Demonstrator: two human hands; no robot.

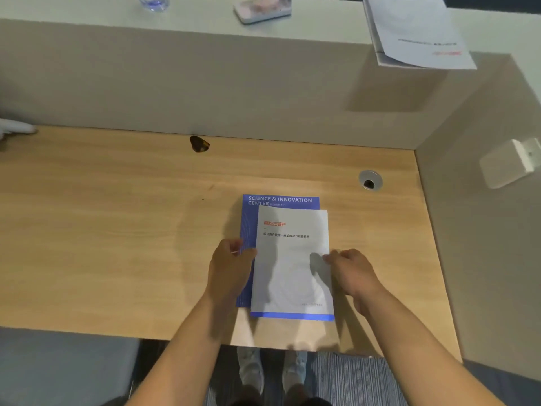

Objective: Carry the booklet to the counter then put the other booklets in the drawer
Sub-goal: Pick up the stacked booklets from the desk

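A white booklet [289,259] with a blue bottom stripe lies on top of a blue booklet [281,199] on the wooden desk [117,230], near its front edge. My left hand [231,268] grips the left edge of this stack, thumb at the white booklet's edge. My right hand [351,268] pinches the white booklet's right edge. Another white booklet [415,33] lies on the raised counter [205,22] at the top right, overhanging its edge. No drawer is in view.
On the counter stand a glass [153,1] and a pink-white object [263,8]. A dark brown object [199,143] and a cable hole [370,180] are on the desk. A white box [509,164] sticks out from the right wall. A grey chair [58,367] is at lower left.
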